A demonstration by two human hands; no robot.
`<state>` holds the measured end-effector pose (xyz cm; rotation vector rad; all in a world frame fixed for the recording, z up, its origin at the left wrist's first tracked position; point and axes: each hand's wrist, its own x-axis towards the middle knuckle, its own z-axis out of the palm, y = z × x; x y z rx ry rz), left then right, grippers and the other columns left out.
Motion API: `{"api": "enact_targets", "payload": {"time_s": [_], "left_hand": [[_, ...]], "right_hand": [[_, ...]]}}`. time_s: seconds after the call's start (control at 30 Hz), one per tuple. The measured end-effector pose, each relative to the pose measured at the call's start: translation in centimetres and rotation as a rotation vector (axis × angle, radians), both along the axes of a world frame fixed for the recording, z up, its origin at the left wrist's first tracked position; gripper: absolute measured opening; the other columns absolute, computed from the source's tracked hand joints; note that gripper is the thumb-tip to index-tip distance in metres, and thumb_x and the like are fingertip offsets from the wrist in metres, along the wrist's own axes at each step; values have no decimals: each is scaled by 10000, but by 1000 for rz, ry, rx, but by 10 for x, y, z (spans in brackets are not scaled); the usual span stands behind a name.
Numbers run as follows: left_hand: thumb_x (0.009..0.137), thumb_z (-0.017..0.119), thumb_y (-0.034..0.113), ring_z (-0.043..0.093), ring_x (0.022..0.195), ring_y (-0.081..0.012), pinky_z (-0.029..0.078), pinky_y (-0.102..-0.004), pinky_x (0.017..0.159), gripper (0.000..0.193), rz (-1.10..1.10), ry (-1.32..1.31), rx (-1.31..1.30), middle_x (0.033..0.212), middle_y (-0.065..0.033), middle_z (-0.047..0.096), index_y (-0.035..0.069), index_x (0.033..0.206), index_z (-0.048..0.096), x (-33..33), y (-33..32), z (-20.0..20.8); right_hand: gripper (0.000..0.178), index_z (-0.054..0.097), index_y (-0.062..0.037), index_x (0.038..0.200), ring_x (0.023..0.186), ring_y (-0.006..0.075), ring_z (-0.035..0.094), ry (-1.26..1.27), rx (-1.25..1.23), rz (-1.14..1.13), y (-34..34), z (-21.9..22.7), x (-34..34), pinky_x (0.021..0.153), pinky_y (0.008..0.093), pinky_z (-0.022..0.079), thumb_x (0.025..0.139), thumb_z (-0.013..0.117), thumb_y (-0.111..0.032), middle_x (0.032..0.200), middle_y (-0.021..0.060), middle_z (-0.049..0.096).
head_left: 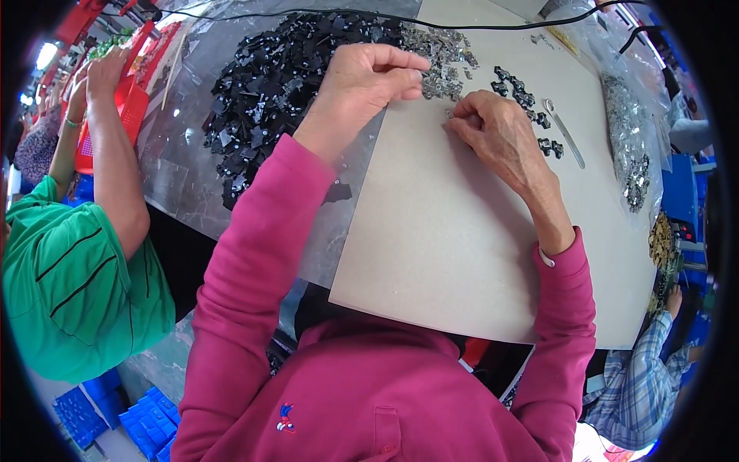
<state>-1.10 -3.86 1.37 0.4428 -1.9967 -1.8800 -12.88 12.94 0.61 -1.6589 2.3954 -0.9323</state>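
My left hand (362, 91) is raised beside a heap of small silvery metal parts (440, 63), thumb and forefinger pinched together. Whatever lies between those fingertips is too small to name. Over the pale board (431, 254), my right hand (504, 137) has its fingers curled into a pinch, with a tiny bright speck at the tips that I cannot identify. Just beyond and beside this hand lie several dark, shiny small parts (517, 91) in a loose line. A slim metal tool with a rounded end (566, 135) rests to their right.
A large heap of black flat pieces (269, 85) covers the grey tabletop on the left. At the right edge lies a clear plastic bag of small metal parts (622, 127). A black cable (331, 11) crosses the far side. A co-worker in green (85, 285) sits left, near a red basket (134, 115).
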Motion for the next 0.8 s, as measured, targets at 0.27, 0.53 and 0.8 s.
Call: {"api": "enact_targets", "payload": {"time_s": [0.27, 0.53, 0.8], "left_hand": [[837, 607, 8, 638, 903, -189, 528, -273, 834, 231, -131, 46, 338, 1000, -126, 630, -46, 1062, 604, 0, 6, -6], [823, 602, -30, 634, 942, -219, 520, -315, 864, 316, -109, 87, 307, 1042, -118, 605, -38, 1133, 545, 1, 4, -9], [822, 592, -44, 605, 947, -161, 507, -285, 850, 341, -54, 48, 272, 1048, -91, 601, -18, 1157, 535, -1, 12, -10]], "right_hand": [[97, 601, 23, 770, 668, 292, 608, 215, -101, -50, -2, -15, 6, 608, 362, 482, 758, 628, -70, 779, 131, 616], [102, 606, 13, 791, 595, 227, 586, 205, -111, -64, -4, -13, 2, 575, 321, 470, 770, 622, -86, 740, 99, 620], [144, 585, 9, 809, 573, 35, 487, -525, -276, -102, -5, 1, 23, 500, 214, 418, 844, 582, -131, 679, -9, 552]]}}
